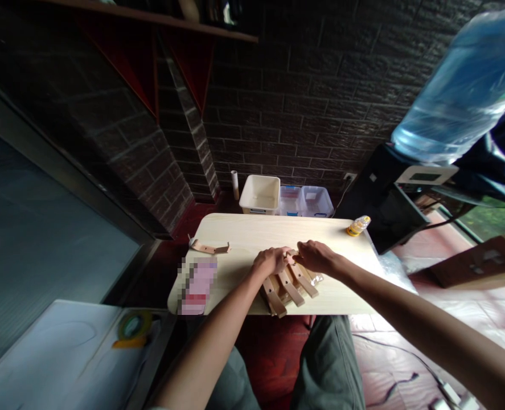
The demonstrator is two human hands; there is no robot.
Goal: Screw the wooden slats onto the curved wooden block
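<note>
On the pale wooden table (278, 228) lies a light wooden rack-like piece (287, 287) with several curved slats, each with a dark hole. My left hand (271, 262) is closed at its far end, fingers bent over the wood. Close beside it, my right hand (316, 256) is also closed, its fingertips at the same far end. The hands partly hide that end, and exactly what the fingertips press on is too small to tell. Clear plastic (316, 279) shows by the piece's right side. A separate curved wooden strip (209, 248) lies at the table's far left.
A blurred-out pink rectangular item (198, 287) lies on the table's left. A clear bottle with yellow ends (358, 226) rests at the far right corner. Plastic bins (261, 193) stand beyond the table. A water dispenser (423, 176) is at right, and a white surface (51, 353) at lower left.
</note>
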